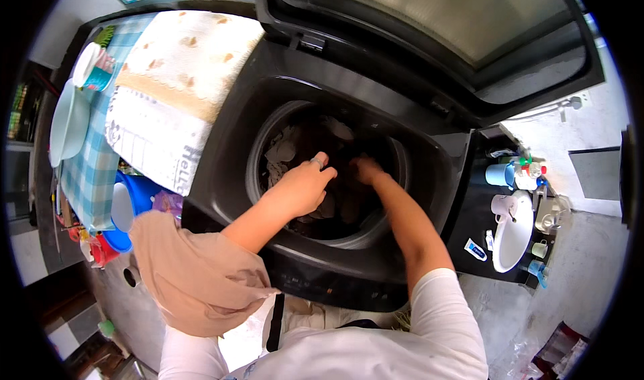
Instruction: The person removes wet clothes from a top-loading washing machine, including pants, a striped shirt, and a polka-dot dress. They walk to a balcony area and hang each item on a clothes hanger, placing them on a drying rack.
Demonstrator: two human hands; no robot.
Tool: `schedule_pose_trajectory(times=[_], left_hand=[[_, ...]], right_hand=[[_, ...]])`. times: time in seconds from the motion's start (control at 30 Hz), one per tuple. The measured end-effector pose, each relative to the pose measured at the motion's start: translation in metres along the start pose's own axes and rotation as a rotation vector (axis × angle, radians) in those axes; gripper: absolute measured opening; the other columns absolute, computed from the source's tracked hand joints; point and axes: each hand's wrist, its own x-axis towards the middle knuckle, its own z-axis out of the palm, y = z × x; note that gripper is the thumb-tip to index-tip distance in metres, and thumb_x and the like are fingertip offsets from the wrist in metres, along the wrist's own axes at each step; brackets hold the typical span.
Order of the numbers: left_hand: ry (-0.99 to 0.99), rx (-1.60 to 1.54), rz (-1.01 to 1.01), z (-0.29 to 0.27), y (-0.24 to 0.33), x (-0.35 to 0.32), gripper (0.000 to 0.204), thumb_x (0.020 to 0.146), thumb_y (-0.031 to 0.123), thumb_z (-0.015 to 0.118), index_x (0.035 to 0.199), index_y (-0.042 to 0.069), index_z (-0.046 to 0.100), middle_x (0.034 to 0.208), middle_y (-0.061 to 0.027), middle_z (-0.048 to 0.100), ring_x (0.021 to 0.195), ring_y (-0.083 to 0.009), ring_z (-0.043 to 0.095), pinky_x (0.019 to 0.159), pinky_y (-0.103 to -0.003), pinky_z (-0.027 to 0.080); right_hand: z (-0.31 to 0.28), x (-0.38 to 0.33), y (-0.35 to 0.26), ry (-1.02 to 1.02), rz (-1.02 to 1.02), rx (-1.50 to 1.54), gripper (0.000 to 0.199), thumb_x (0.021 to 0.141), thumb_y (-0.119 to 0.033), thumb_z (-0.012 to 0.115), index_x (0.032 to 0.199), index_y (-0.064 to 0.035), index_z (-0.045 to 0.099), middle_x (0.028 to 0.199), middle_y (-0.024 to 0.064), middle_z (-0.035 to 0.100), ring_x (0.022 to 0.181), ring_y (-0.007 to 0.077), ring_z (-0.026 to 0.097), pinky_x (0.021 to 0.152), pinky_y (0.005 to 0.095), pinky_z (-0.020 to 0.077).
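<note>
Hands are reached into a black top-loading washing machine drum (396,179) at frame centre: left hand (303,185) loosely curled above crumpled dark and pale laundry (285,153), right hand (365,170) buried in it, grip unclear.

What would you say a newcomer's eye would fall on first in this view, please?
First, both hands reaching down into the round drum of the black top-loading washing machine at the centre: the left hand and right hand are among the dark and pale laundry. Its lid stands open behind. A beige cloth hangs over the left arm, and a patterned towel lies to the machine's left.
</note>
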Motion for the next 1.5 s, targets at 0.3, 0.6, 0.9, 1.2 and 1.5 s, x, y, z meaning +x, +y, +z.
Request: schedule_pose_trajectory(times=[0.3, 0.6, 0.9, 1.2, 1.5], left_hand=[[-0.34, -0.185, -0.327, 0.114, -0.104, 0.055, 0.059, 0.083, 0.019, 0.066, 0.136, 0.01, 0.045, 0.127, -0.0239, 0.049, 0.11, -0.0431, 0.057, 0.092, -0.047, 0.049], [-0.243, -0.47, -0.794, 0.311, -0.205, 0.013, 0.141, 0.066, 0.064, 0.079, 0.151, 0.001, -0.016, 0.15, -0.023, 0.034, 0.131, -0.0365, 0.045, 0.111, -0.039, 0.034], [-0.455, -1.053, -0.636, 0.202, -0.159, 0.066, 0.105, 0.074, 0.048, 0.078, 0.15, 0.001, 0.022, 0.137, -0.0159, 0.052, 0.124, -0.0253, 0.05, 0.106, -0.038, 0.038], [-0.023, -0.705, -0.246, -0.154, 0.04, -0.038, 0.038, 0.09, 0.017, 0.067, 0.124, 0.001, 0.059, 0.107, -0.0037, 0.065, 0.096, -0.0079, 0.057, 0.084, -0.023, 0.047], [1.139, -1.294, 0.13, -0.222, 0.16, -0.3, 0.042, 0.1, 0.021, 0.05, 0.137, 0.003, 0.044, 0.13, -0.0135, 0.058, 0.118, -0.024, 0.058, 0.102, -0.037, 0.045]], right_hand=[[0.12, 0.065, 0.023, 0.116, 0.413, 0.404, 0.073, 0.076, -0.033, 0.07, 0.142, -0.015, 0.045, 0.14, 0.0195, 0.051, 0.126, 0.0351, 0.052, 0.105, 0.0421, 0.0418], [-0.007, 0.003, -0.049, -0.38, 0.23, 1.073, 0.022, 0.068, -0.009, 0.054, 0.086, -0.0037, 0.066, 0.083, 0.0068, 0.06, 0.074, 0.0185, 0.055, 0.067, 0.029, 0.0446], [-0.139, -0.123, -0.077, -0.436, -0.131, 1.284, 0.049, 0.07, -0.001, 0.053, 0.118, 0.0061, 0.061, 0.101, 0.006, 0.065, 0.089, 0.0126, 0.058, 0.077, 0.0231, 0.0481], [-0.281, -0.28, -0.114, 0.268, -0.584, 1.66, 0.067, 0.055, 0.001, 0.047, 0.121, 0.0102, 0.055, 0.113, 0.0164, 0.064, 0.1, 0.023, 0.063, 0.092, 0.0294, 0.0483], [-0.359, -0.348, -0.269, 0.309, -1.298, 1.577, 0.047, 0.09, -0.007, 0.05, 0.135, 0.0059, 0.046, 0.137, 0.0162, 0.053, 0.123, 0.0274, 0.054, 0.105, 0.0423, 0.0416]])
